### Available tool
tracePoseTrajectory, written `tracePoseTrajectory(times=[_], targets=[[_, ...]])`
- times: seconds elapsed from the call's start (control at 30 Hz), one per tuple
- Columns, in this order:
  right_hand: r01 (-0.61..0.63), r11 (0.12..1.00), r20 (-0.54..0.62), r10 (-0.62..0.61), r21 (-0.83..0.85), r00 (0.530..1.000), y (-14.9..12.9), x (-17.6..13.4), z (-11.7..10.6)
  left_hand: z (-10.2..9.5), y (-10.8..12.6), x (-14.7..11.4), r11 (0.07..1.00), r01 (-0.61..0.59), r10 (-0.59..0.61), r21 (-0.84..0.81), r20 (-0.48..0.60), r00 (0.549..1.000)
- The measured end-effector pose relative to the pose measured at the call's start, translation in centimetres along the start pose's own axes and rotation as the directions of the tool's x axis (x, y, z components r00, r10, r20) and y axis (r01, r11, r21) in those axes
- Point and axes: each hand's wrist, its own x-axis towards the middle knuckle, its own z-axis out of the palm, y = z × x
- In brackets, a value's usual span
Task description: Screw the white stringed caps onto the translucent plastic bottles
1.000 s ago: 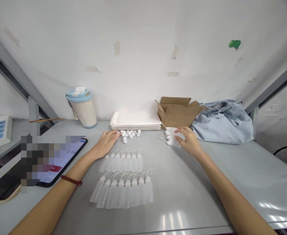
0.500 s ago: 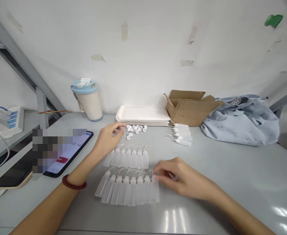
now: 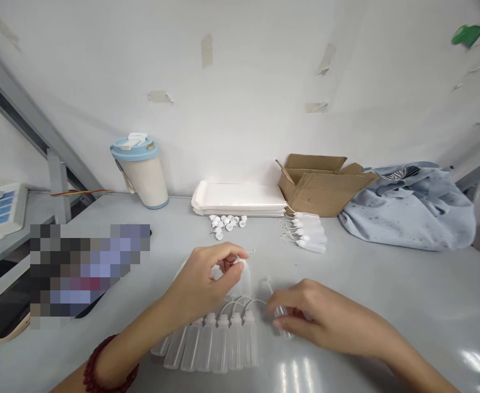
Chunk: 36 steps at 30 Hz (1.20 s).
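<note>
My right hand (image 3: 322, 316) grips a small clear plastic squeeze bottle (image 3: 281, 312) between thumb and fingers, just to the right of the front row. A thin white strap sticks up from the bottle's neck. My left hand (image 3: 201, 278) hovers over the back row with thumb and fingertips pinched together; whatever they hold is hidden. Beneath it lies the front row of translucent bottles (image 3: 209, 346), side by side with curved straps at their necks. The back row of bottles (image 3: 246, 281) is mostly covered by my left hand. Small white caps (image 3: 227, 222) are heaped beyond.
Several more bottles (image 3: 309, 232) lie at the back right, by an open cardboard box (image 3: 325, 191). White padded envelopes (image 3: 240, 199) are stacked against the wall. A lidded cup (image 3: 144, 177), a partly blurred phone (image 3: 87, 311) and a grey-blue cloth bundle (image 3: 412, 213) stand around.
My left hand has come from the caps toward me, over the bottle rows. My right hand has drawn the end bottle of the front row away to the right. The view has shifted slightly.
</note>
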Motion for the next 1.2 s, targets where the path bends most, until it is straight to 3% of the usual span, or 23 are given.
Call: tracePoseTrajectory(times=[0.17,0.27,0.53,0.7,0.97,1.2], targets=[[-0.018,0.999,-0.244,0.011,-0.028,0.970,0.1,0.0,-0.4,0.4,0.7,-0.6,0.991,0.053,-0.033,-0.120,0.164,0.986],[0.029,0.998,-0.313,-0.048,-0.064,0.948,0.2,0.3,0.0,0.8,0.8,-0.8,0.980,0.105,-0.065,-0.167,0.231,0.971],[0.118,0.976,-0.344,-0.175,-0.181,0.922,-0.1,0.6,1.0,1.4,0.0,-0.3,0.971,0.132,-0.096,-0.201,0.180,0.979],[0.101,0.975,-0.294,-0.158,-0.198,0.943,-0.5,0.6,1.4,1.5,-0.3,0.1,0.940,0.117,-0.049,-0.322,0.209,0.977],[0.177,0.982,-0.281,-0.187,-0.063,0.941,-0.4,0.5,1.3,1.2,0.0,0.0,0.928,0.069,0.042,-0.367,0.288,0.957],[0.158,0.942,-0.331,-0.054,0.295,0.942,-0.9,0.4,1.6,0.9,0.1,0.0,0.892,0.116,0.021,-0.436,0.297,0.955]])
